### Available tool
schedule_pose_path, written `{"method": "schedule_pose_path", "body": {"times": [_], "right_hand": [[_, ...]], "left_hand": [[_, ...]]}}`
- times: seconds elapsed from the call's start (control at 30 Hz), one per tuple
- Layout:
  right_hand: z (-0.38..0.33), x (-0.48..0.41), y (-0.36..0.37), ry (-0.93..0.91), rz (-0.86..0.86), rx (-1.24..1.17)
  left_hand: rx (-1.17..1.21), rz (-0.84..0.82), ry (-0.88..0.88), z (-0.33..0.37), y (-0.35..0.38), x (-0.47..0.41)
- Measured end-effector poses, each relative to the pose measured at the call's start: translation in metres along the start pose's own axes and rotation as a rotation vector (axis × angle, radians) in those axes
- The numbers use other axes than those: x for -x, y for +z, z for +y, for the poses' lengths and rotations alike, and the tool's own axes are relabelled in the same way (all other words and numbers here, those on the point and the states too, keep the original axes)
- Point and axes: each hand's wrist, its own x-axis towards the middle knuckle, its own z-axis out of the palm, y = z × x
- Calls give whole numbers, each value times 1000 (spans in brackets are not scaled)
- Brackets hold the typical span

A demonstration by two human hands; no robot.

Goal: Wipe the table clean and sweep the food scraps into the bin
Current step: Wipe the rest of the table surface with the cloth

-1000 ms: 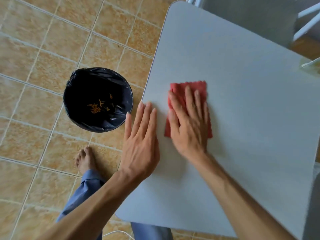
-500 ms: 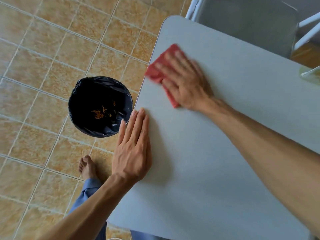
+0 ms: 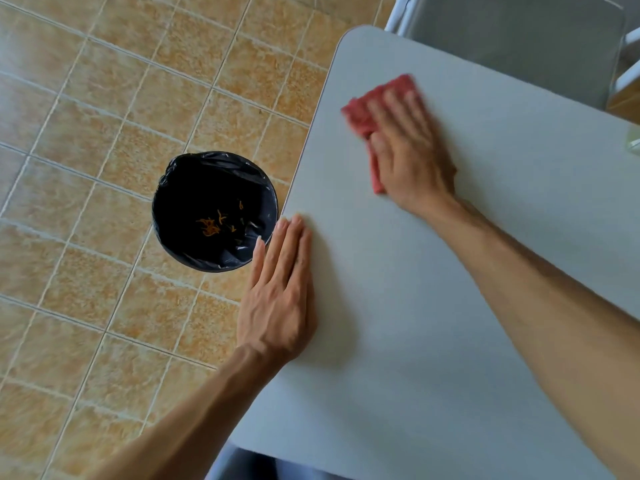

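A red cloth [image 3: 363, 109] lies flat on the grey table [image 3: 433, 306], in its far left part. My right hand [image 3: 408, 150] presses on the cloth with the fingers spread over it; both are blurred by motion. Palm down, my left hand [image 3: 280, 289] rests at the table's left edge with its fingers together and holds nothing. On the floor just left of that edge stands a round bin [image 3: 214, 211] lined with a black bag, with several orange food scraps [image 3: 214, 225] at its bottom. I see no scraps on the table top.
The floor [image 3: 104, 133] is tan tile. A grey chair [image 3: 519, 36] stands behind the table's far edge. A pale object [image 3: 633, 140] is cut off at the table's right side. Blue trouser cloth [image 3: 242, 465] shows below the near edge.
My right hand slid the cloth from the table's left edge to the right, further onto the top. A second ago it was nearer to me. My left hand stayed at the edge.
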Motion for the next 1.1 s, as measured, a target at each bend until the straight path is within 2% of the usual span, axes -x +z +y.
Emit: {"method": "schedule_pose_path", "body": {"times": [0.07,0.1,0.13,0.17,0.27,0.3,0.33,0.37,0.43,0.5,0.53,0.57,0.6,0.67,0.73,0.77,0.83,0.9,0.97,1.0,1.03,1.1], "right_hand": [[-11,1,1,339,63,-10],[-27,6,4,425,79,6],[-46,14,6,412,79,19],[-63,26,7,296,59,16],[-75,65,4,-228,-111,10],[-65,69,1,-322,-130,18],[-54,70,0,-330,-116,28],[-44,72,-1,-257,-79,33],[-43,77,0,41,35,5],[-74,87,7,344,122,-15],[-98,96,10,409,120,-27],[-121,108,12,373,90,-41],[-141,122,13,248,37,-61],[-161,154,12,-95,-80,-70],[-146,170,8,-347,-140,-26],[-133,172,6,-373,-132,-5],[-107,174,6,-193,-51,-5],[-96,176,7,155,89,-10],[-118,179,13,480,200,7],[-138,181,18,562,211,3],[-161,187,21,555,189,-14],[-197,207,25,315,69,-45]], "left_hand": [[4,-1,4,-2,0,3],[4,-1,10,-2,0,3],[4,2,16,-2,0,3],[1,7,15,-1,0,2],[-23,10,-49,4,-3,9],[-26,14,-74,6,-5,17],[-21,19,-91,7,-7,27],[-13,22,-98,6,-9,40],[1,20,-103,0,-11,71],[-2,16,-113,-7,-9,104],[-5,14,-122,-10,-7,119],[-6,11,-134,-13,-5,132],[-7,7,-147,-16,-3,142],[-5,-11,-152,-19,-2,152],[5,-34,-141,-21,-2,153],[13,-48,-138,-21,-2,152],[31,-81,-131,-24,-3,151],[42,-95,-114,-27,-4,152],[57,-89,-102,-29,-3,154],[68,-83,-102,-29,-2,154],[79,-77,-103,-30,-1,155],[100,-66,-98,-31,3,156]]}}
